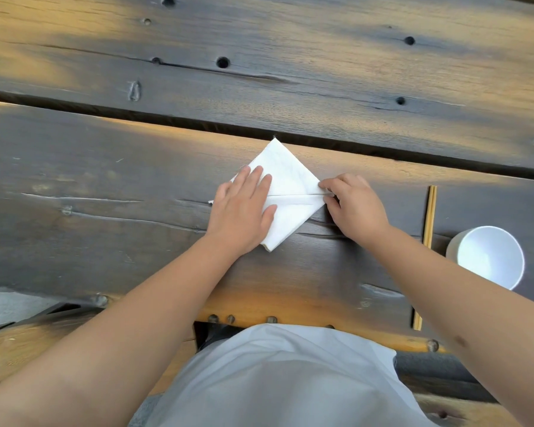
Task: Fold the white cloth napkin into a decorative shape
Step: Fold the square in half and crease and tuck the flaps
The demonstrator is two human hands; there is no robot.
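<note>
The white cloth napkin [285, 183] lies on the dark wooden table as a folded diamond, one point toward the far plank gap and one toward me. A horizontal fold line runs across its middle. My left hand [244, 211] presses flat on the napkin's left half, fingers spread, covering its left corner. My right hand [353, 204] pinches the napkin's right corner between thumb and fingertips at the fold line.
A white cup [487, 257] stands at the right, near the table's front edge. A pair of wooden chopsticks [426, 241] lies lengthwise just left of it. A dark gap [167, 118] between planks runs across the table beyond the napkin.
</note>
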